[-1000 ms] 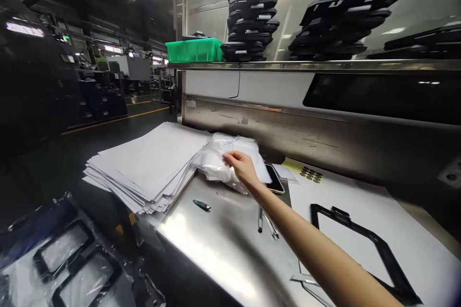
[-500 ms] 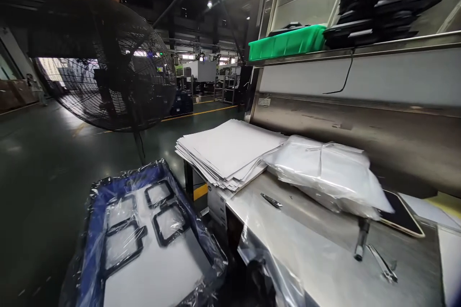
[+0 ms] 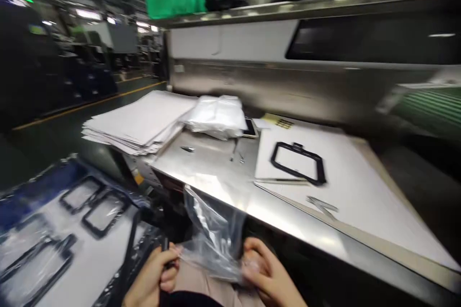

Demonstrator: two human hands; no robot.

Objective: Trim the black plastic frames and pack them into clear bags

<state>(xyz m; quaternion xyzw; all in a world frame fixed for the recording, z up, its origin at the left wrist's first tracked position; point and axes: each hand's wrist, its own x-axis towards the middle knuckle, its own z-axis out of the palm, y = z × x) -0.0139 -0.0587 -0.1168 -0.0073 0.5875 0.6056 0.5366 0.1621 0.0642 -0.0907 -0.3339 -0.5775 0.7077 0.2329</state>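
Observation:
My right hand (image 3: pixel 264 268) pinches the lower right part of a clear plastic bag (image 3: pixel 216 235), which hangs in front of the table's edge. Closed around a small dark piece (image 3: pixel 166 252), my left hand (image 3: pixel 156 271) is beside the bag's left edge; blur hides the piece's kind and whether these fingers also grip the bag. Left of my left hand, several black frames (image 3: pixel 104 213) lie on white sheets in a plastic-lined blue crate (image 3: pixel 39 187). Another black frame (image 3: pixel 298 162) rests on white sheets on the table, near metal tweezers (image 3: pixel 322 206).
The metal table (image 3: pixel 219 172) bears a stack of white sheets (image 3: pixel 144 115), a bundle of clear bags (image 3: pixel 218 115) and a small metal tool (image 3: pixel 187 148). Above runs a shelf (image 3: pixel 273 9) with a green bin (image 3: pixel 175 0) and black parts.
The view has swung right and brought the right side of the table into sight. Both my hands and the clear bag now show at the bottom.

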